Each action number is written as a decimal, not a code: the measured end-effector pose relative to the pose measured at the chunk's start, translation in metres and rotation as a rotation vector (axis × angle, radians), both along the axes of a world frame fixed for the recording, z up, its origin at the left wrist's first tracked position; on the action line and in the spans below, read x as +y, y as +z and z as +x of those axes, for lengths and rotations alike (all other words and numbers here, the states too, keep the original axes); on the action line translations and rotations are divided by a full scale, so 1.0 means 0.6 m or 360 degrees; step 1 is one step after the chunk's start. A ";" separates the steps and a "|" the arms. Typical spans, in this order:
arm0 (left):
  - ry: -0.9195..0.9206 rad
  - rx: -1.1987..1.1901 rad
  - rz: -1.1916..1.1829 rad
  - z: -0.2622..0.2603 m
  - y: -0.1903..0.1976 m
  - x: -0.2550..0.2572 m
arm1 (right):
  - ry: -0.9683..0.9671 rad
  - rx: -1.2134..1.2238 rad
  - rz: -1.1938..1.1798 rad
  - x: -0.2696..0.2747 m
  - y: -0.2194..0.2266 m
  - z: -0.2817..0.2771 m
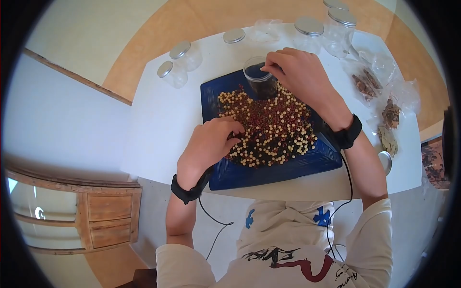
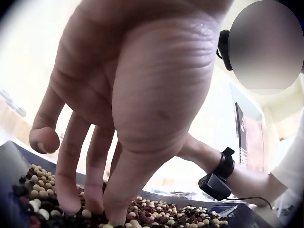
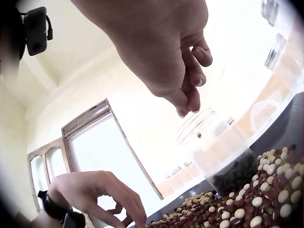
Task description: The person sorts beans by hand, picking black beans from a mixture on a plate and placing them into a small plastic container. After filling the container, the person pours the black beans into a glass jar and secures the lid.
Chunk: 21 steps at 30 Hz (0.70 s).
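Observation:
Mixed beans, cream, dark red and black, spread over a square blue tray. My left hand reaches down at the near left of the beans, its fingertips among them; in the left wrist view its fingers point down rather straight, the little finger curled. At the tray's far side a clear open jar stands with black beans at its bottom. Over its mouth hangs my right hand, thumb and fingertips close together. One dark bean shows below those fingertips, inside the jar's mouth.
Lidded clear jars stand along the table's far edge, with more at the far right. Plastic bags of dried spices lie on the right, near a loose silver lid. Black cables run from both wrist cameras.

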<state>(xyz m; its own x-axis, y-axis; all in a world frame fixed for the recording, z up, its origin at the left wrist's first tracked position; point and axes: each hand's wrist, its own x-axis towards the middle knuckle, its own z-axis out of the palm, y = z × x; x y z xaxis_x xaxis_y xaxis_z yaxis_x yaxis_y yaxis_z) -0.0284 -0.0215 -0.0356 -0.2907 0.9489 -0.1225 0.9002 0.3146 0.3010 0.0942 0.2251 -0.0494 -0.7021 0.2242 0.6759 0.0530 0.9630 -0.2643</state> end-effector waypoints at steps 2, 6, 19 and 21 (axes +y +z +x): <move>0.0021 0.0034 0.0100 0.004 -0.007 -0.008 | -0.0037 -0.0004 -0.0016 -0.005 0.004 0.001; 0.0110 -0.0072 0.0177 0.011 -0.005 -0.018 | 0.0081 0.0002 -0.0181 -0.015 0.025 0.010; 0.0078 -0.0117 0.0199 -0.001 -0.028 -0.006 | 0.0762 -0.0779 -0.0448 -0.036 0.026 0.047; 0.0072 -0.0114 0.0163 -0.004 -0.028 -0.001 | 0.0780 -0.0823 -0.0438 -0.033 0.015 0.048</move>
<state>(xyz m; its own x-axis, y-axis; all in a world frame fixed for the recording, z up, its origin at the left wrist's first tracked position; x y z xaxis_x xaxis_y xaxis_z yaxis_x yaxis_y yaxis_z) -0.0307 -0.0221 -0.0524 -0.3272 0.9438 -0.0474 0.8610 0.3185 0.3965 0.1231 0.2052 -0.0405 -0.9766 -0.0820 0.1990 -0.1814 0.8111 -0.5560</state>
